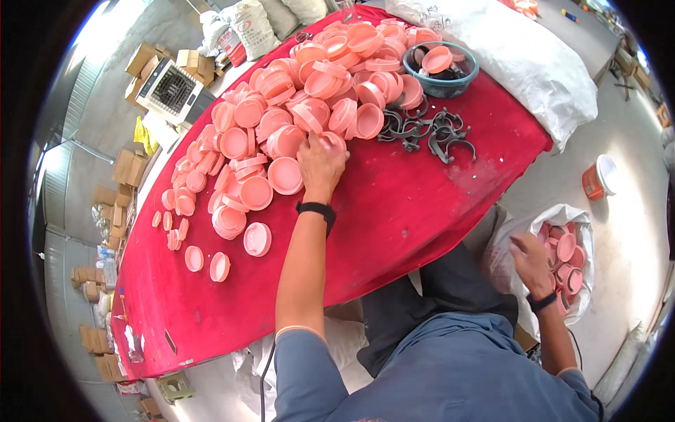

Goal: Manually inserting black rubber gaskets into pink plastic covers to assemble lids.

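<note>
A large heap of round pink plastic caps (269,125) covers the far left and middle of the table. At the heap's near edge, my left hand (321,167) closes its fingers on a pink cap (333,141), partly hidden by the hand. Beside the table on the right, my right hand (532,265) hangs over the left rim of a white woven sack (508,235), its fingers loosely bent and apart with nothing visible in them. Several pink caps with dark rings (568,257) fill the sack. Black curved clamps (444,137) lie right of the heap.
A teal basin (444,86) holding black parts and a pink cap stands at the far right on the red tablecloth (394,211). Behind it lies a long white sack (520,63). An orange-and-white bucket (599,178) is on the floor. An air cooler (169,90) stands beyond the table.
</note>
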`<state>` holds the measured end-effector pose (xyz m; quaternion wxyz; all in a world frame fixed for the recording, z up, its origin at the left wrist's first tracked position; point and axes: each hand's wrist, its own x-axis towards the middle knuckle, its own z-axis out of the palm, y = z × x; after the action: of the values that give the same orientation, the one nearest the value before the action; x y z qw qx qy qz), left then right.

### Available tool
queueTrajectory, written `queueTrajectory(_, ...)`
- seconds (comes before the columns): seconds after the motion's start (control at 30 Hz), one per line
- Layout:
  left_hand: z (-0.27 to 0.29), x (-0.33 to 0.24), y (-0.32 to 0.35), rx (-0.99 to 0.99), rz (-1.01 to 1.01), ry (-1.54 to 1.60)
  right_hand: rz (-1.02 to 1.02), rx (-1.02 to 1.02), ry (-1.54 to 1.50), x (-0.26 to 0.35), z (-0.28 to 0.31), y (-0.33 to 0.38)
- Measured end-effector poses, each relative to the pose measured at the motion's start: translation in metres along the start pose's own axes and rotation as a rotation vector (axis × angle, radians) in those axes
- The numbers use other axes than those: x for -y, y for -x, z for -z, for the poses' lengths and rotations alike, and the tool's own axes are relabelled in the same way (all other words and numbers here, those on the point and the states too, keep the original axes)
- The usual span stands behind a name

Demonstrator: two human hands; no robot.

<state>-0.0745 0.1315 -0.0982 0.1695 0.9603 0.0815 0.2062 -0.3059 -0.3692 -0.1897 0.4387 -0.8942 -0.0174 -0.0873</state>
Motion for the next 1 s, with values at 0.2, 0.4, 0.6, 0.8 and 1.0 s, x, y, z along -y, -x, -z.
queueTrajectory(0.2, 0.049, -0.054, 0.067, 0.171, 0.022, -0.073, 0.481, 0.092, -0.074, 0.140, -0.070, -0.136)
queueTrajectory(0.4, 0.069, -0.024, 0.134, 0.277, 0.048, -0.209, 0.636, 0.079, 0.265, 0.155, -0.159, -0.255)
queueTrajectory(0.6, 0.097, -0.017, 0.188, 0.280, 0.132, -0.109, 0.369, 0.348, 0.073, 0.188, -0.156, -0.250)
queueTrajectory(0.8, 0.098, 0.005, 0.202, 0.292, 0.046, 0.115, -0.301, 0.553, -0.609, 0.157, -0.138, -0.232)
queueTrajectory(1.0, 0.120, -0.010, 0.202, 0.344, 0.131, 0.056, 0.539, 0.088, 0.381, 0.152, -0.114, -0.204)
